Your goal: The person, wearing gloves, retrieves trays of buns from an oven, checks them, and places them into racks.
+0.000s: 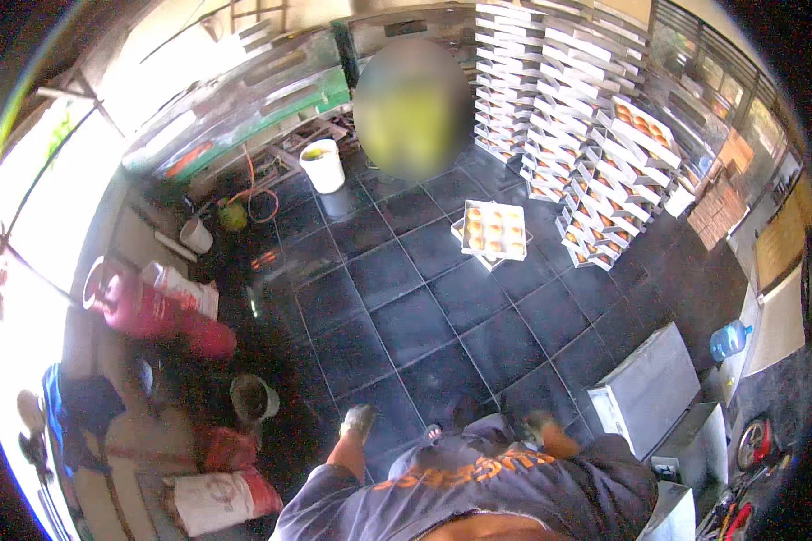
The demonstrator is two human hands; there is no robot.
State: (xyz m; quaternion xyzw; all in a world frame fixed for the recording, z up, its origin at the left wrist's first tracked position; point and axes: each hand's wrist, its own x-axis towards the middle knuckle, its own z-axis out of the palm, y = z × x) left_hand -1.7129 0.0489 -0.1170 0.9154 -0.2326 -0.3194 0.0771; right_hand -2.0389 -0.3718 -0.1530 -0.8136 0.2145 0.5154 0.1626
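My left hand point(358, 421) hangs in front of me over the dark tiled floor and looks covered by something pale, perhaps a glove. Off to the right, my right hand point(539, 426) is smeared by motion beside my dark shirt. Neither hand visibly touches anything, and their fingers do not show clearly. Ahead on the floor lies a white tray point(520, 245) of round golden-brown buns point(494, 229), set askew on another tray. Beyond it to the right rise tall stacks of white trays point(604, 203), with buns showing in the gaps.
A white bucket point(323, 171) stands near the far wall, close to a blurred person point(412, 113). Pink gas cylinders point(140, 307), sacks point(216, 500) and another bucket point(254, 398) line the left. Right of me are grey boxes point(650, 388) and a blue water bottle point(729, 341).
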